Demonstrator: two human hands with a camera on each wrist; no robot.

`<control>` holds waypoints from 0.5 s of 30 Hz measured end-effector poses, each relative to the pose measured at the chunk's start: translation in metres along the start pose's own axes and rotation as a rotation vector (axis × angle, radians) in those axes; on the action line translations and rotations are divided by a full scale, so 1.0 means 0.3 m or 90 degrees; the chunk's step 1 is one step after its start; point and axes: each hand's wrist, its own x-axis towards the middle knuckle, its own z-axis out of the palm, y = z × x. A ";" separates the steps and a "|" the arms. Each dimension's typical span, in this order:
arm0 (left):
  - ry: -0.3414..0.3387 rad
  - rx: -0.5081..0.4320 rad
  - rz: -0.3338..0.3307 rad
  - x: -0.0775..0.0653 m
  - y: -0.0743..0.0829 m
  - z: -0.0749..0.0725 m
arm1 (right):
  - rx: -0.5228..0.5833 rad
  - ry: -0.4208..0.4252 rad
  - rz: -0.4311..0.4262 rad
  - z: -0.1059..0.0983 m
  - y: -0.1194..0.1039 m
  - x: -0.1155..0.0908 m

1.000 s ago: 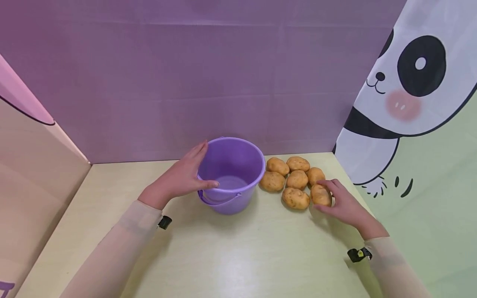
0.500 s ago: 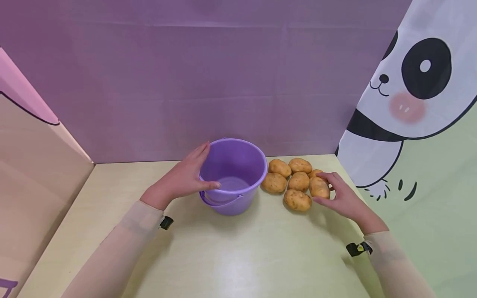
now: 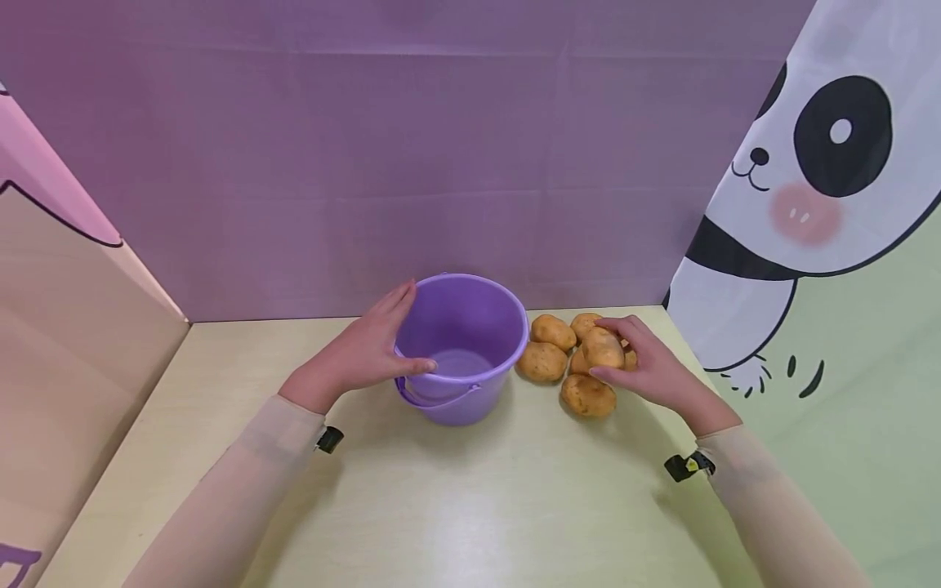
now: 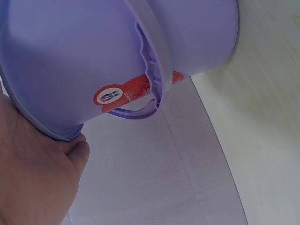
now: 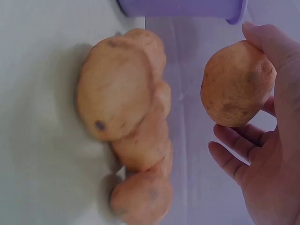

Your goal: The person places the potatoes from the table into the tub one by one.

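Observation:
At the left side of a purple bucket [image 3: 470, 406], my left hand [image 3: 359, 349] holds the rim, its thumb lying over the near part. The left wrist view shows this hand [image 4: 40, 168] at the rim, beside the bucket's handle [image 4: 157, 56] and a red label [image 4: 126, 95]. My right hand [image 3: 657, 369] grips a potato [image 3: 604, 349] between thumb and fingers. In the right wrist view the held potato [image 5: 238, 84] is raised off the table, apart from the others. Several more potatoes [image 3: 541, 362] lie grouped right of the bucket, some partly hidden behind the held one.
The pale wooden table [image 3: 441, 514] meets a purple backdrop [image 3: 441, 163] just behind the bucket. A panda-printed sheet [image 3: 867, 327] hangs along the right edge, and a pink and beige sheet [image 3: 66, 327] along the left. The nearest loose potato [image 3: 588, 396] lies at the group's front.
My right hand has lifted the potato from the group's right side and moved it left, over the other potatoes. The left hand stays at the bucket's rim.

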 end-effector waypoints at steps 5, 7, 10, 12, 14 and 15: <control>-0.004 0.004 0.000 -0.001 -0.003 0.001 | 0.007 -0.014 -0.009 0.000 -0.044 0.059; -0.004 0.002 -0.001 -0.001 -0.003 0.001 | 0.009 -0.016 -0.018 -0.001 -0.065 0.082; -0.001 0.001 0.000 -0.003 -0.003 0.000 | 0.013 -0.017 -0.032 -0.003 -0.098 0.116; 0.000 0.003 0.001 -0.003 -0.003 0.000 | 0.015 -0.016 -0.050 -0.003 -0.117 0.137; 0.000 0.004 0.001 -0.004 -0.003 0.001 | 0.022 -0.013 -0.072 -0.005 -0.134 0.157; 0.000 0.004 0.001 -0.004 -0.004 0.002 | 0.024 -0.012 -0.083 -0.006 -0.143 0.166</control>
